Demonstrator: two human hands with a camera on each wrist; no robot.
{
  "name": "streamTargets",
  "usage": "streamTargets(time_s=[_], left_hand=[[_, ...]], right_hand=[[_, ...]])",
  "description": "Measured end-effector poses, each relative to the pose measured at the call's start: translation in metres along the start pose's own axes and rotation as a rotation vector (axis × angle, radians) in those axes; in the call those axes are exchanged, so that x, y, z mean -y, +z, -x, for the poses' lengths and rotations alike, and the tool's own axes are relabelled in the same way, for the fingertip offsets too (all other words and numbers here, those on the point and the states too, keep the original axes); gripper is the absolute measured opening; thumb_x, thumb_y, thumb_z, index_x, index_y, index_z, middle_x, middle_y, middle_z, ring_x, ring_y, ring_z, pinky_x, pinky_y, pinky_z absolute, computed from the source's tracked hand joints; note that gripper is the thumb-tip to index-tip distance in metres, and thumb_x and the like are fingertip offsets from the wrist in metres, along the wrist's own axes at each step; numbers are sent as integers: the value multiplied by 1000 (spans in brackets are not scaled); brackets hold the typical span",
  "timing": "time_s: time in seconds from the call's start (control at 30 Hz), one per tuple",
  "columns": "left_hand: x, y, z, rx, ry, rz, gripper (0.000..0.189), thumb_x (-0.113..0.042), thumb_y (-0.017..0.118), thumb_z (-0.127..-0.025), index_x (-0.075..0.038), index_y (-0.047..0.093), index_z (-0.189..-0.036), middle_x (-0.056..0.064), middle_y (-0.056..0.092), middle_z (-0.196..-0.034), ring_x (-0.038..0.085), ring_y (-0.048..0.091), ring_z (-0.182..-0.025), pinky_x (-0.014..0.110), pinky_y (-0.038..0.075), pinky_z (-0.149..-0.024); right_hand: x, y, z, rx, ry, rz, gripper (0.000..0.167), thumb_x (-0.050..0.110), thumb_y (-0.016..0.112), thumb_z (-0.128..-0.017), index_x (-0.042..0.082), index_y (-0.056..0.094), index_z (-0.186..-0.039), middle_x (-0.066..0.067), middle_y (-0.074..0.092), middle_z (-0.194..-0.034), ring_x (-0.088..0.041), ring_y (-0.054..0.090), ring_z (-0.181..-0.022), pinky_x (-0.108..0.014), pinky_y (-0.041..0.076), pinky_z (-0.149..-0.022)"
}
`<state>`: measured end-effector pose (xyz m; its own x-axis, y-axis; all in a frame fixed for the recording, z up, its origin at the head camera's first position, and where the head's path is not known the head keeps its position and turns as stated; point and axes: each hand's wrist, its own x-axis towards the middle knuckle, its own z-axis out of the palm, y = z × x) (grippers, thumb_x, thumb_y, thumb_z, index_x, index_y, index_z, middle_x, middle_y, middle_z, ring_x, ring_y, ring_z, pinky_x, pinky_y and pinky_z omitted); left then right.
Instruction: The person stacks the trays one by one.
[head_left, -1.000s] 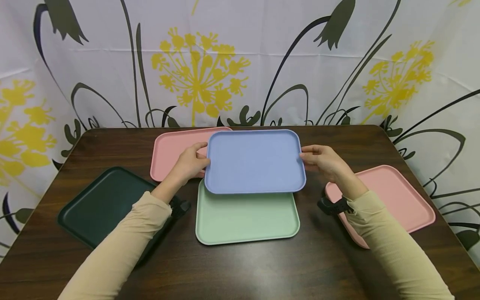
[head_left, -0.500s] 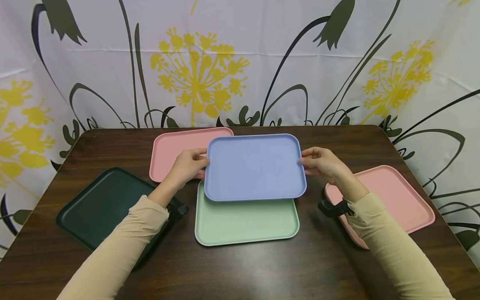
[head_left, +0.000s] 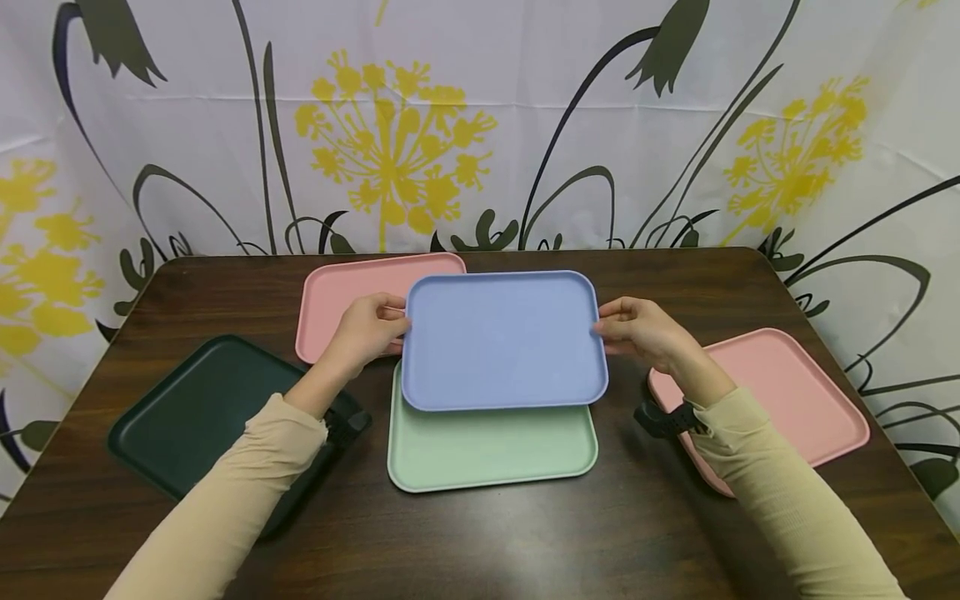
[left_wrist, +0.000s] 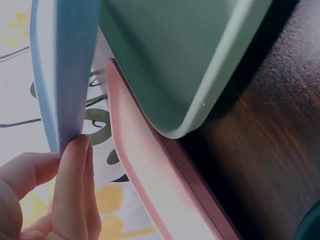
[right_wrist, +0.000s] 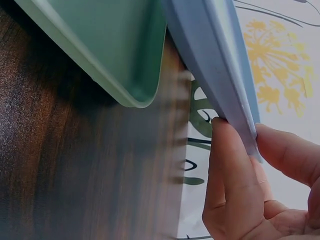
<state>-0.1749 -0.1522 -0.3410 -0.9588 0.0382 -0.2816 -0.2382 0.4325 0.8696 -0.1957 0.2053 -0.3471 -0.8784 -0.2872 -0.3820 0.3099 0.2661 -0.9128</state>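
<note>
A dark brown, wood-grained table with rounded far corners filled the lower part of the head view. Behind it and along both sides hung a white cloth, creased across, printed with yellow blooms, drooping grey-green bells and dark stems. Pale light glinted on the near tabletop.

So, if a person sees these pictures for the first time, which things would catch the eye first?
Probably the blue tray, held up in the middle between the left hand and the right hand, with the light green tray lower and partly hidden by it in the head view. Next, perhaps, the big yellow flowers printed on the white cloth behind the dark wooden table.
</note>
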Motion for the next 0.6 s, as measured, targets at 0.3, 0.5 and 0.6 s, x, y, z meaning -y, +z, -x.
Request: streamTargets(time_s=[0.3,0.5,0.6], left_hand=[[7,-3,3,22,62,-60,58,-2,51,-90,3,33,-145,29,60,-117,6,63,-72,29,61,-73],[11,-3,4,53,83,-92,67,0,51,-87,-4,28,-150,23,60,-105,6,60,-68,29,61,-68],[13,-2,4,66,82,-99,66,0,51,-87,-5,29,-150,21,61,-102,7,60,-69,31,61,-68]], right_hand=[[-4,1,0,45,0,38,54,1,55,-93,-7,29,-139,4,60,-90,-3,63,-78,-20,58,-74],[-7,1,-2,112,-35,71,77,-1,55,-92,10,10,-154,-1,58,-91,-6,63,-78,-23,59,-73],[-8,2,-2,128,-34,75,77,-3,54,-92,11,11,-154,-1,56,-88,-7,62,-78,-23,59,-72]])
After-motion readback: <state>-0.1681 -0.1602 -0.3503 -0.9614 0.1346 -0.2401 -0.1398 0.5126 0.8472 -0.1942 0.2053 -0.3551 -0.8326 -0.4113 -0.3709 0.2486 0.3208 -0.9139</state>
